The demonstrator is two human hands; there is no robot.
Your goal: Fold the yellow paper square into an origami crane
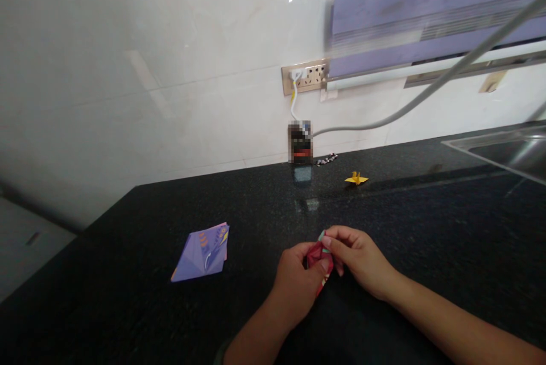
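Between my two hands is a small piece of folded red origami paper with light green showing at its upper tip. My left hand grips its lower left side, the thumb pressed across the front. At the top right, my right hand pinches the green tip between thumb and fingers. Both hands are just above the dark counter, and they cover much of the paper. Left of them lies a small stack of purple patterned paper, with a pink edge showing under it. A folded yellow paper crane rests farther back, to the right.
The black speckled counter meets a white tiled wall. By the wall stand a pixelated dark object and a beaded strand. A grey hose crosses the upper right. A metal sink is at the right edge.
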